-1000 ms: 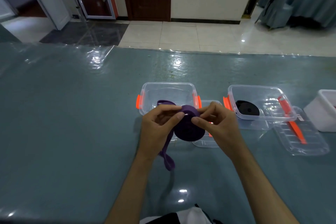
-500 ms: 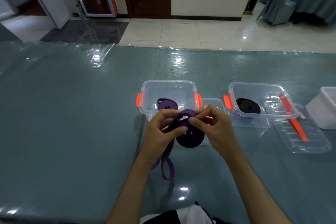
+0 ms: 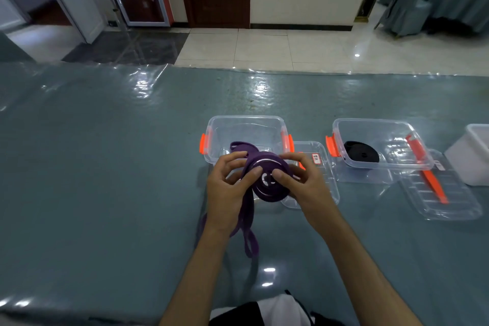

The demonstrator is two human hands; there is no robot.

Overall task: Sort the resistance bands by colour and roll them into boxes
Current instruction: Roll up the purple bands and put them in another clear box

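Note:
A purple resistance band [image 3: 270, 188] is wound into a loose coil held above the table between both hands. My left hand [image 3: 227, 193] grips the coil's left side, thumb on its face. My right hand [image 3: 304, 188] pinches the right side, thumb near the coil's centre. The band's free end [image 3: 248, 235] hangs down to the table by my left wrist. Just behind the hands stands a clear box with orange latches [image 3: 246, 124], with another purple band [image 3: 240, 147] inside. A second clear box [image 3: 381, 140] to the right holds a rolled black band [image 3: 361, 152].
A clear lid [image 3: 320, 167] lies to the right of the near box, partly under my right hand. Another lid with an orange latch [image 3: 444, 193] lies beside the second box. A white container [image 3: 471, 156] stands at the right edge. Plastic film covers the blue-grey table [image 3: 105, 167].
The tight purple roll has loosened into a wider coil with gaps between its turns. The coil now faces the camera, and both thumbs have shifted onto its face.

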